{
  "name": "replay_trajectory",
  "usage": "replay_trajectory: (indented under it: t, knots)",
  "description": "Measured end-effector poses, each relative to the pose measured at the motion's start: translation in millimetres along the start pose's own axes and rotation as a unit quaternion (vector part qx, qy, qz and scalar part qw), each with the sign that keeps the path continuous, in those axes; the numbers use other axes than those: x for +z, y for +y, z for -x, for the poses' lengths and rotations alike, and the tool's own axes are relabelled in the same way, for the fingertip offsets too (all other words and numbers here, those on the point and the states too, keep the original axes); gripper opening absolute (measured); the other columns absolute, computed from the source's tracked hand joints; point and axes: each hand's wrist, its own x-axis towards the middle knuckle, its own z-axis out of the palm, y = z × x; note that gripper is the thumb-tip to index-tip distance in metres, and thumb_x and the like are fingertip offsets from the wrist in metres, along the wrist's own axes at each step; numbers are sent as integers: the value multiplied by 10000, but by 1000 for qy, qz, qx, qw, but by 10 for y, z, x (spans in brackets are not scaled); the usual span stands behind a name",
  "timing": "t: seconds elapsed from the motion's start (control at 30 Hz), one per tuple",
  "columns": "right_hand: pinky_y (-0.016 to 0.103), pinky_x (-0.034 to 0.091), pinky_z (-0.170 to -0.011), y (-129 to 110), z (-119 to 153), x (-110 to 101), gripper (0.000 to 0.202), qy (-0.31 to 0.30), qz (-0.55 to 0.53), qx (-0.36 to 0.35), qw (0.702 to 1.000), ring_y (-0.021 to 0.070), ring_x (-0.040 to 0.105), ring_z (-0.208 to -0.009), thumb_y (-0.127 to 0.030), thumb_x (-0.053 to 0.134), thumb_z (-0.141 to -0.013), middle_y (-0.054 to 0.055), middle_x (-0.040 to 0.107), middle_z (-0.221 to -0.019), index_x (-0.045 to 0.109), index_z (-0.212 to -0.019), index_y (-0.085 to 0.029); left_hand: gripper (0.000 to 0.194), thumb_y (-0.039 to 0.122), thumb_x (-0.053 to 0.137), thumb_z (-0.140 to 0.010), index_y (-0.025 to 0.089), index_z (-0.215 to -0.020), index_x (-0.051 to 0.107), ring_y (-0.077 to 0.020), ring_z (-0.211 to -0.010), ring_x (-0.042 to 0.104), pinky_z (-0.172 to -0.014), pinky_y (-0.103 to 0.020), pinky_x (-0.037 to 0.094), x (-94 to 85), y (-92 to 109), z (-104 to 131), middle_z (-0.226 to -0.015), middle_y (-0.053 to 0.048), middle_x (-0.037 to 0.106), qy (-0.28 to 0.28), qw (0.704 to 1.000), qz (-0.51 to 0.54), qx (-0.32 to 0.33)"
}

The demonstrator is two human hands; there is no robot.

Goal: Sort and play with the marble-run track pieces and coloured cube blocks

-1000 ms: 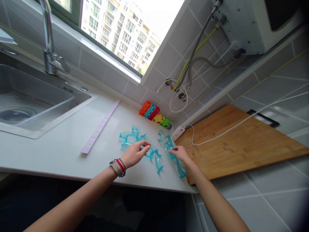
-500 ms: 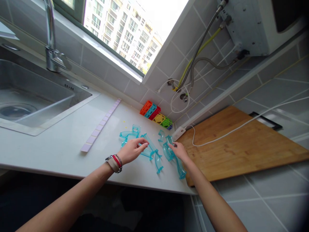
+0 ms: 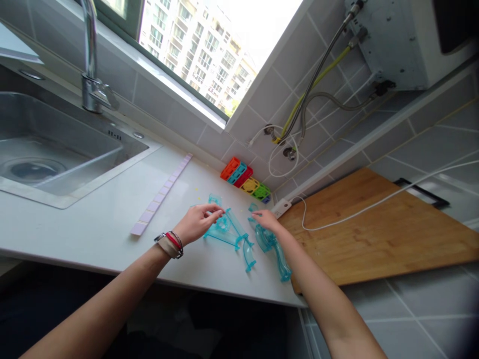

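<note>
My left hand (image 3: 199, 222) hovers over the left part of several translucent turquoise plastic track pieces, its fingers loosely bent and apart with nothing in them. Beneath and right of it lie a straight piece (image 3: 236, 225), a round-holed piece (image 3: 223, 224) and a short curved piece (image 3: 249, 255). My right hand (image 3: 266, 220) reaches over the right group, fingers stretched toward a small turquoise piece (image 3: 253, 207) and partly covering it; whether they touch cannot be made out. Under that wrist sit a wide curved piece (image 3: 263, 238) and a long wavy piece (image 3: 283, 264).
Colourful openwork blocks (image 3: 245, 180) stand against the wall. A pale purple strip (image 3: 160, 195) lies left, near the sink (image 3: 71, 194). At right are a wooden board (image 3: 366, 224), a white power strip (image 3: 281, 207) and a white cable (image 3: 344, 219).
My right hand has left the turquoise pieces at the right and moved up and left to the small piece. My left hand has shifted slightly left. The view has shifted a little.
</note>
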Motion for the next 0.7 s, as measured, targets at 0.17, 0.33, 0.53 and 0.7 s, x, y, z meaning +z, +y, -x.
replay_trajectory:
  t: [0.17,0.33,0.53,0.7]
  knots:
    - [474,502,-1027,5,11,33,301,8,-20,7,1000,246,669,-1123,-437,638,-976,86,711,-1217,711,-1112,-179,393,525,556,-937,211,-986,787,-219,-846,726,-782,-308,564,6,28,7,-1019,-54,793,7,999,-43,17]
    - [437,415,-1119,-32,112,-59,226,47,-73,-13,996,312,627,-1224,-355,684,-876,112,751,-1191,806,-991,-203,397,522,545,-938,212,-986,789,-217,-834,726,-754,-294,556,8,48,15,-998,-49,796,12,998,-55,17]
    - [399,554,-928,-223,543,-182,477,74,-197,-29,977,269,687,-1112,-459,602,-893,118,719,-1280,719,-1267,-188,415,543,531,-936,212,-962,781,-219,-816,715,-760,-298,551,73,47,23,-945,-50,787,-1,998,-62,11]
    - [302,569,-739,-557,1145,-201,448,37,-482,12,875,184,701,-893,-392,808,-785,72,729,-1249,743,-1208,-256,456,582,559,-913,215,-1039,798,-233,-829,704,-748,-305,538,204,-2,65,-1009,-72,789,-90,994,-60,-9]
